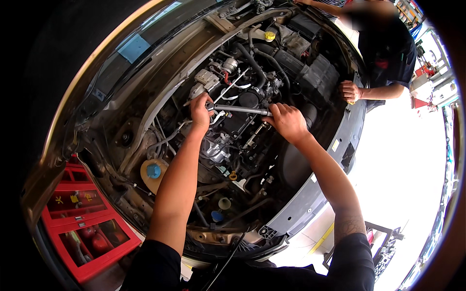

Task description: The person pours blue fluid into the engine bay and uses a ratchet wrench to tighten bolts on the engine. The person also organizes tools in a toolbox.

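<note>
The long silver wrench (238, 109) is over the car engine (216, 150), where the right hand (289, 122) wraps its fingers around the handle end and the left hand (199, 114) seems to hold the other end, its fingers partly hidden.

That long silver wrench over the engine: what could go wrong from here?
The wrench might slip: the right hand grips its handle and the left hand is at its head, both without gloves, so knuckles could strike the hard parts of the engine close by. If dropped, it might also knock the black hose or fall into the gaps among the crowded parts, where it could be awkward to retrieve.
</note>
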`<state>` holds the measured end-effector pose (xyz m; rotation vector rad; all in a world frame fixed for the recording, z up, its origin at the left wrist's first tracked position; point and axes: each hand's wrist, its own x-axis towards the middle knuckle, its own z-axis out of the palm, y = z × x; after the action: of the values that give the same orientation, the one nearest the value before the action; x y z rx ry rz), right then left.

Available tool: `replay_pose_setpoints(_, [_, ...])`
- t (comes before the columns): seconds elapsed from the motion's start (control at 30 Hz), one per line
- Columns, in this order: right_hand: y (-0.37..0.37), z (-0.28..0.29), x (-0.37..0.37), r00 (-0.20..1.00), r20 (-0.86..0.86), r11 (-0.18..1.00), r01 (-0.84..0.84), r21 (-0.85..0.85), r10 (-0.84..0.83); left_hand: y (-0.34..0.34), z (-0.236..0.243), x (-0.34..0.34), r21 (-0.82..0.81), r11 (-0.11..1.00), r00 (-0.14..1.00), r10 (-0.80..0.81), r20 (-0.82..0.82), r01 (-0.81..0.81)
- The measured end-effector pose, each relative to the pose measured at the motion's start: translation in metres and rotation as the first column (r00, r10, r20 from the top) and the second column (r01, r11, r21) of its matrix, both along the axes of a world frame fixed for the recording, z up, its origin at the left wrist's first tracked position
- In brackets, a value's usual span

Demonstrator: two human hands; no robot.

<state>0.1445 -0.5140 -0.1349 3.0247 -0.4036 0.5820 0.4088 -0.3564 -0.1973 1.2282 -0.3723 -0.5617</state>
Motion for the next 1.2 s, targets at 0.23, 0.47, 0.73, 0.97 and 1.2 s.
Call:
replay_pose_setpoints(0.23, [-0.006, 0.029, 0.011, 0.946, -0.325, 0.985, 0.065, 0.161, -0.009, 0.003, -0.001, 0.006, 0.002, 0.999, 0.999, -0.049, -0.01, 0.049])
replay_pose_setpoints(0.47, [-0.012, 0.044, 0.016, 0.887, -0.461, 0.941, 0.134, 0.31, 0.025, 0.002, -0.003, 0.003, 0.003, 0.996, 0.996, -0.085, -0.008, 0.085])
replay_pose_setpoints(0.73, [-0.027, 0.028, 0.029, 0.882, -0.471, 0.939, 0.149, 0.31, 0.016, 0.001, -0.023, 0.011, 0.045, 0.999, 1.0, -0.01, 0.024, 0.009])
replay_pose_setpoints(0.97, [-0.051, -0.016, 0.071, 0.969, 0.019, 0.965, 0.247, -0.086, -0.247, -0.001, -0.011, 0.007, -0.072, 0.992, 0.994, -0.1, 0.042, 0.103])
replay_pose_setpoints(1.2, [-0.028, 0.043, 0.055, 0.995, -0.076, 0.986, 0.07, 0.151, -0.059, 0.009, -0.024, 0.035, -0.057, 0.998, 0.998, -0.03, -0.06, 0.026])
